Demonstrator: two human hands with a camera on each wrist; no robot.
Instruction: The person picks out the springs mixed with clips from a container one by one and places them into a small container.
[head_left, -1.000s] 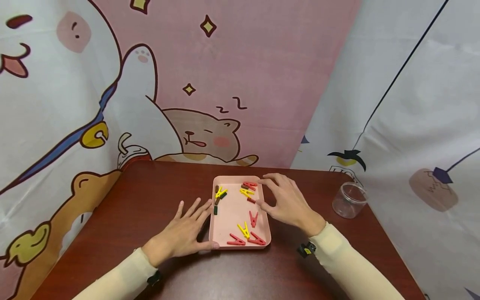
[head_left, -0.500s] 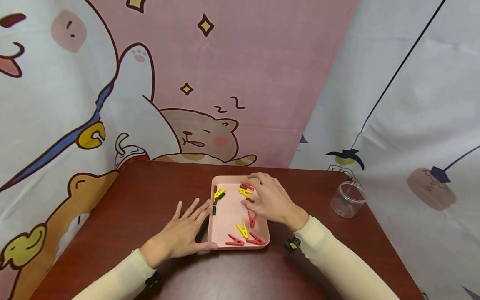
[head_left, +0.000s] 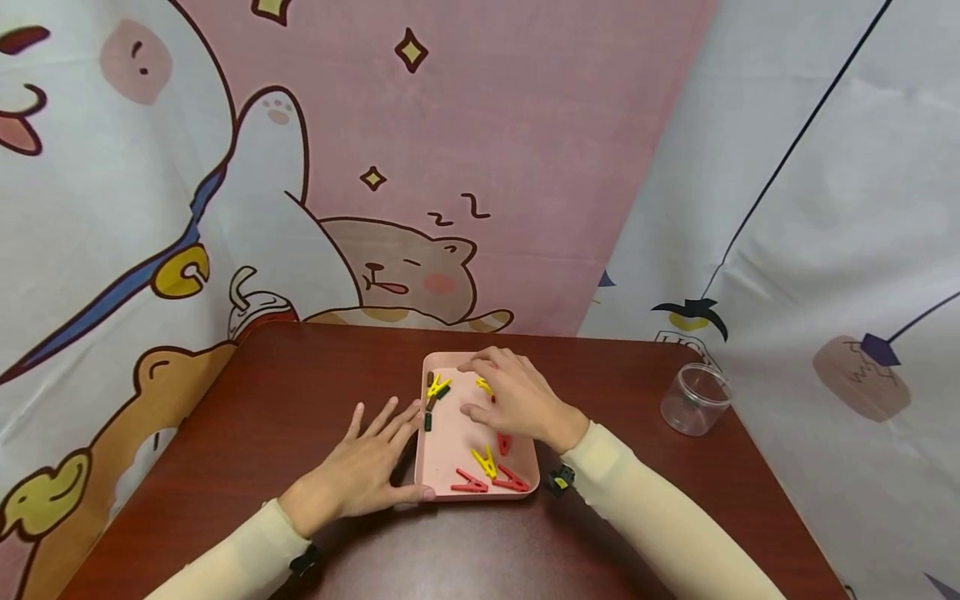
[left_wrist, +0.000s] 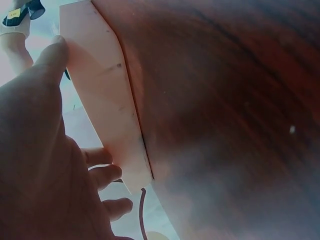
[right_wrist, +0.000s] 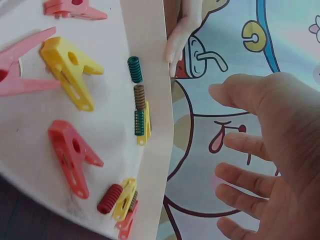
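Observation:
A pink tray (head_left: pixel 461 433) on the table holds red and yellow clips and small coils. My left hand (head_left: pixel 367 467) lies spread along its left side, thumb and fingertips touching the wall (left_wrist: pixel 105 95) in the left wrist view. Over the upper right part hovers my right hand (head_left: pixel 525 400), fingers apart and holding nothing, hiding some clips. The right wrist view shows this hand (right_wrist: pixel 270 160) above the tray, with a dark red coil (right_wrist: pixel 109 198), green coils (right_wrist: pixel 135 69), a yellow clip (right_wrist: pixel 70 70) and a red clip (right_wrist: pixel 72 155) lying in it.
A clear round jar (head_left: pixel 696 400) stands near the right edge of the brown table (head_left: pixel 600 533). Behind the table hangs a printed cloth (head_left: pixel 525 167) with cartoon animals.
My right hand has moved left from the tray's right edge to above its inside, covering clips at the upper right. The left hand stays against the tray.

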